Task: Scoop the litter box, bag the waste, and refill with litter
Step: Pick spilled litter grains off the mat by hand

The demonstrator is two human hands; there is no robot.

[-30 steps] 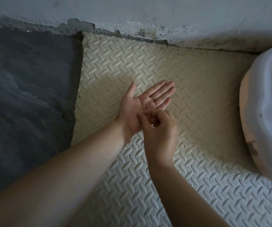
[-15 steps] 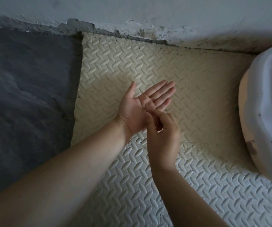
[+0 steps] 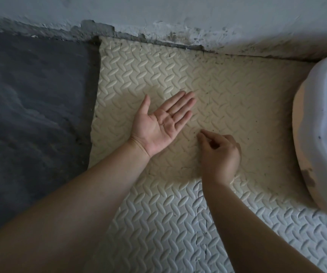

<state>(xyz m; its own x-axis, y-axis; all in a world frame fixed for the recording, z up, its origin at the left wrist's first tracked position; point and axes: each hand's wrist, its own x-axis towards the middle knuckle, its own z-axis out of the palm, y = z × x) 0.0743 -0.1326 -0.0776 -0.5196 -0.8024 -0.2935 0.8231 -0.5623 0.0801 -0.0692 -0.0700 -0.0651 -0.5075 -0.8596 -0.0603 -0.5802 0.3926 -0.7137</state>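
My left hand (image 3: 161,123) lies palm up and flat above the cream foam mat (image 3: 237,91), fingers together and spread forward; a few tiny dark grains sit on the palm. My right hand (image 3: 218,150) hovers just right of it, thumb and forefinger pinched together close to the mat among small dark specks. Whether a grain is between the fingertips is too small to tell. A white rounded plastic litter box (image 3: 324,123) shows at the right edge, only partly in view, with a brown smear low on its side.
The foam mat has a raised herringbone pattern and is made of joined tiles. Dark grey bare floor (image 3: 30,115) lies to the left. A stained, chipped wall (image 3: 178,16) runs along the mat's far edge.
My right hand has left the left palm and moved right and down to the mat, still pinched. The left hand stays flat, palm up.
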